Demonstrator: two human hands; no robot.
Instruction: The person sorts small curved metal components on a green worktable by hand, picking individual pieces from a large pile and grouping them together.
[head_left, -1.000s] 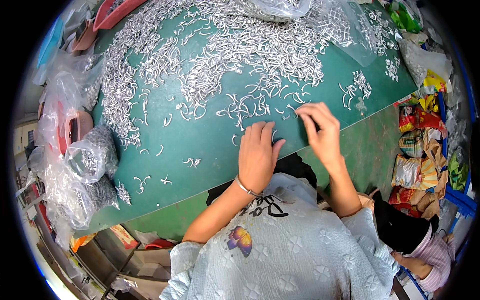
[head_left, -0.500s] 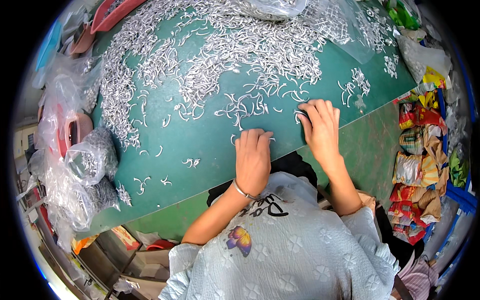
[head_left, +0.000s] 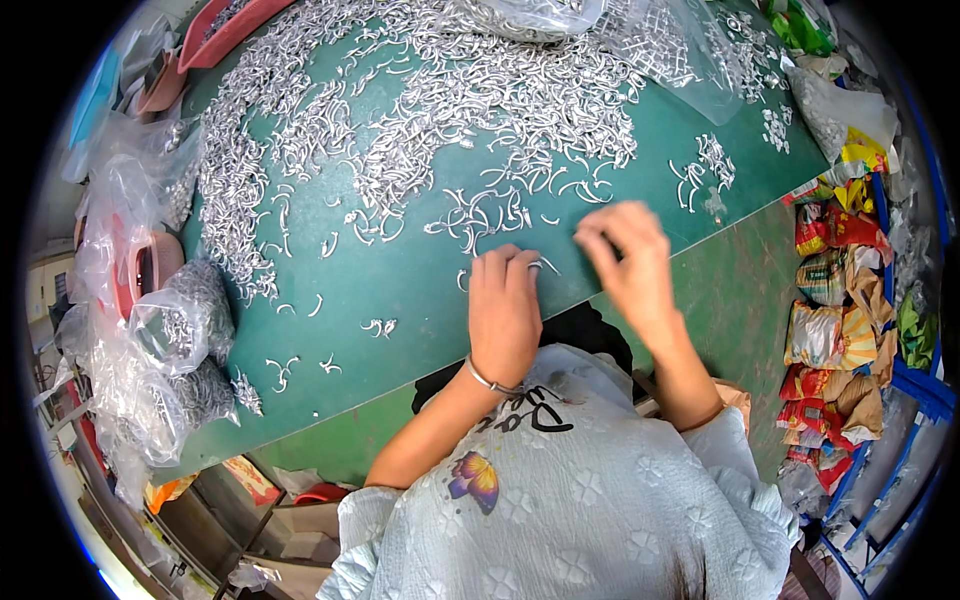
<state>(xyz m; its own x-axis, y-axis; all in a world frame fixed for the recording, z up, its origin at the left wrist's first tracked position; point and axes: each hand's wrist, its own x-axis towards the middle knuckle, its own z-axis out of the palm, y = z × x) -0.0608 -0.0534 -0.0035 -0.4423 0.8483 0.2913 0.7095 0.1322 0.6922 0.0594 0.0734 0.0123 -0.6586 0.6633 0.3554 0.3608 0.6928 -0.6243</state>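
Close to the near edge of the green table, my left hand [head_left: 504, 310] rests with curled fingers, a bracelet on its wrist. A small curved silver metal piece [head_left: 545, 264] sticks out at its fingertips, and the hand seems closed on it. Another curved piece lies just left of the fingers. My right hand [head_left: 637, 262] is above the table edge to the right, its fingers bent and smeared by motion; what it holds, if anything, does not show. A loose cluster of silver curved pieces [head_left: 480, 215] lies ahead of my left hand.
A large heap of the same pieces [head_left: 500, 100] covers the far table [head_left: 400, 285]. Clear plastic bags [head_left: 195, 330] with metal parts and a pink tray [head_left: 225, 28] sit at the left. A small pile [head_left: 712, 160] lies right. Colourful packages [head_left: 820, 330] line the right side.
My right hand has lifted slightly from the table and moved a little, its fingers now blurred. My left hand has barely shifted; the piece at its fingertips sits at a different angle.
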